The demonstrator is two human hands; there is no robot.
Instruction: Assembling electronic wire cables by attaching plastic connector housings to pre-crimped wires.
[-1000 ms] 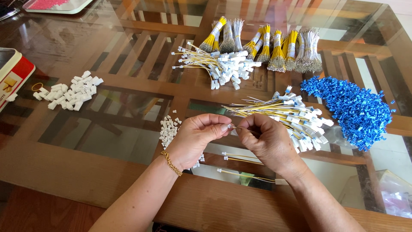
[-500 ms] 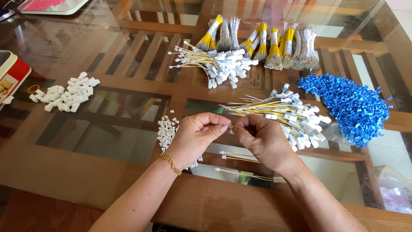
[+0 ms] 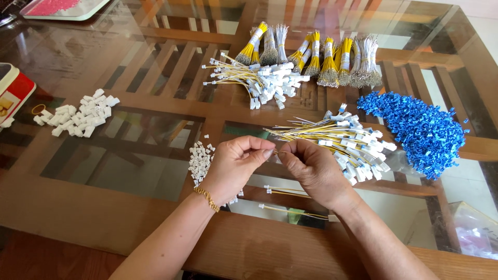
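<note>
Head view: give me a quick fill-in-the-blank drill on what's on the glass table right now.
1. The heap of small clips at the right is ____ in colour.
2. The left hand wears a ____ bracelet at the wrist.
3. Both hands meet over a table with a ____ top.
4. The right hand lies beside a fan of ____ wires with white connectors.

Missing words: blue; gold; glass; yellow

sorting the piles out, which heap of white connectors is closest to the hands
The small heap of tiny white connectors beside the left hand. The other loose heap lies far off toward the table's left edge.

Glass table (image 3: pixel 129 171): wire bundles (image 3: pixel 316 54), white connectors (image 3: pixel 78 115), blue clips (image 3: pixel 420 129).
</note>
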